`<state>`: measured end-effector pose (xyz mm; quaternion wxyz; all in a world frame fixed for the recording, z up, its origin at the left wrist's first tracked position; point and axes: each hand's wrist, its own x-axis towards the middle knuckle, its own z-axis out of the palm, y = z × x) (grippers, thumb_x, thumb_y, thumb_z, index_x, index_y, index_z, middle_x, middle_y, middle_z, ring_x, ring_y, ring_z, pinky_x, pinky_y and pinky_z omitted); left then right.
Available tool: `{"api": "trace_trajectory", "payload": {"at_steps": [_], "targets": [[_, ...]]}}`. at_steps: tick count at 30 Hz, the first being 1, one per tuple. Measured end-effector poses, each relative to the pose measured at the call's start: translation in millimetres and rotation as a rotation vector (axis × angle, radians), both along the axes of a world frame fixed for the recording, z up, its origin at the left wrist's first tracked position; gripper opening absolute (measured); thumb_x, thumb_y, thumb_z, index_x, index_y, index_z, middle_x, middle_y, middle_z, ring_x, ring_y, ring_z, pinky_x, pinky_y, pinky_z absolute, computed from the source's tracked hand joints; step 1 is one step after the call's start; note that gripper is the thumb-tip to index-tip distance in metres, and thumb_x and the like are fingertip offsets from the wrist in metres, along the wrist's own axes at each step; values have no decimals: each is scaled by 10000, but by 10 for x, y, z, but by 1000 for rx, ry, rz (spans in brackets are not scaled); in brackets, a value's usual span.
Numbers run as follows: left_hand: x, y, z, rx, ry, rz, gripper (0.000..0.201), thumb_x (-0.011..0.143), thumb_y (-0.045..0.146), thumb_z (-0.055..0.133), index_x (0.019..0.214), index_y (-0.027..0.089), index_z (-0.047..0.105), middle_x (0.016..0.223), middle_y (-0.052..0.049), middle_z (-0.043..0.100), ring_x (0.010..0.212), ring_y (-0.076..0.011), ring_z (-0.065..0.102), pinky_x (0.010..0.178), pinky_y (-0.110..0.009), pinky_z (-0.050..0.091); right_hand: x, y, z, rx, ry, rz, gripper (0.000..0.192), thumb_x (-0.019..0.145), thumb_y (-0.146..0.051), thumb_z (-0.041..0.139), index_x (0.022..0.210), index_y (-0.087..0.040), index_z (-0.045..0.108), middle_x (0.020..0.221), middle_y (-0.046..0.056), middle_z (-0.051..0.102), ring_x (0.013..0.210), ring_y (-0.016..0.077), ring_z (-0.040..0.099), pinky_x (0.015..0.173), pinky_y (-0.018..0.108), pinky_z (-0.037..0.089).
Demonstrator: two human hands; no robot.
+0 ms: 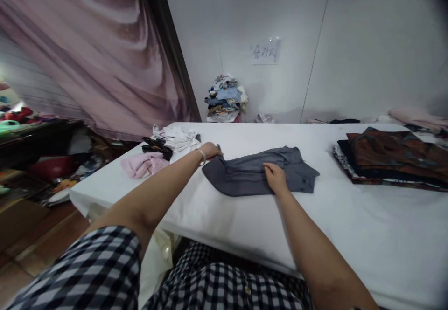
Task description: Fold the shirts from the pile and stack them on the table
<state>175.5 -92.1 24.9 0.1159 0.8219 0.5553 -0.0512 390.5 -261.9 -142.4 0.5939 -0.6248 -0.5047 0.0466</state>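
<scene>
On the table: a white sheet covers the table [245, 217], and the grey garment [259, 175] lies folded near its middle.
Left hand: the left hand [211, 150] is at the left edge of the grey garment, fingers closed on the cloth edge.
Right hand: the right hand [276, 178] lies flat on the garment, fingers spread, pressing.
Nearby: pink cloth [143, 164] and white cloths [177, 138] at left; patterned folded stack [395, 158] at right.
</scene>
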Motion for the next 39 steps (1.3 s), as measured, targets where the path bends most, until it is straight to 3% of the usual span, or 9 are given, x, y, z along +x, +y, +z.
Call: {"api": "trace_trajectory", "payload": {"at_steps": [5, 9, 14, 17, 22, 25, 30, 35, 39], "targets": [[1073, -309, -205, -83, -179, -74, 320, 881, 375, 596, 1123, 166, 608, 1150, -77, 621, 1011, -212, 610, 858, -398, 524, 53, -17, 37, -55, 201, -45, 325, 776, -349, 495, 924, -174, 726, 908, 93, 752, 859, 235, 685, 837, 381, 527], [1318, -660, -581, -106, -399, -96, 349, 910, 395, 545, 1152, 147, 589, 1148, -81, 616, 992, -207, 614, 846, -416, 532, 111, -42, 82, -72, 278, -79, 340, 777, -350, 495, 950, -155, 713, 886, 96, 753, 868, 238, 686, 846, 373, 522], [680, -553, -828, 43, -556, 80, 354, 910, 394, 505, 1116, 136, 632, 1277, -148, 592, 1216, -243, 528, 1031, -355, 395, 99, -60, 145, -55, 206, -113, 353, 824, -334, 462, 994, -144, 706, 954, 111, 743, 919, 235, 676, 890, 376, 506], [313, -432, -937, 13, -572, 264, 489, 860, 421, 559, 1184, 55, 584, 1291, -247, 568, 1186, -314, 556, 963, -401, 443, -24, -48, 144, -80, 31, -14, 349, 860, -290, 448, 1076, -165, 693, 1094, 110, 710, 1029, 224, 643, 960, 383, 473], [347, -492, -1102, -229, -673, 352, 380, 767, 403, 671, 949, 70, 682, 914, -180, 734, 773, -270, 701, 644, -346, 544, -247, -39, 80, -376, -272, 245, 345, 806, -233, 593, 1133, -172, 688, 1351, 134, 568, 1306, 291, 462, 1098, 484, 335], [437, -532, -1076, -269, -777, 312, 262, 748, 282, 687, 957, 124, 691, 923, -104, 753, 780, -208, 704, 645, -275, 545, -285, -69, 95, -400, -309, 290, 384, 817, -233, 598, 1191, -178, 663, 1396, 134, 525, 1340, 283, 427, 1117, 485, 312], [-70, -399, -962, -188, -834, 307, 328, 692, 220, 718, 1011, 157, 685, 1016, -83, 746, 927, -216, 693, 741, -259, 538, -401, -123, 158, -226, -167, 446, 386, 844, -293, 573, 1212, -207, 651, 1300, 94, 616, 1229, 228, 548, 1086, 428, 385], [-795, -395, -1057, -180, -748, 400, 254, 671, 200, 720, 916, 141, 688, 894, -94, 757, 853, -246, 708, 702, -293, 552, -589, -127, 157, -332, 120, 621, 329, 802, -358, 626, 1088, -220, 710, 1165, 72, 696, 1097, 239, 636, 1025, 440, 448], [-913, -444, -1149, -176, -732, 417, 246, 697, 222, 712, 932, 157, 678, 973, -95, 750, 929, -245, 696, 755, -292, 545, -592, -142, 247, -300, 381, 607, 362, 781, -424, 656, 1072, -214, 703, 1123, 79, 711, 1078, 238, 645, 1031, 466, 439]]}}
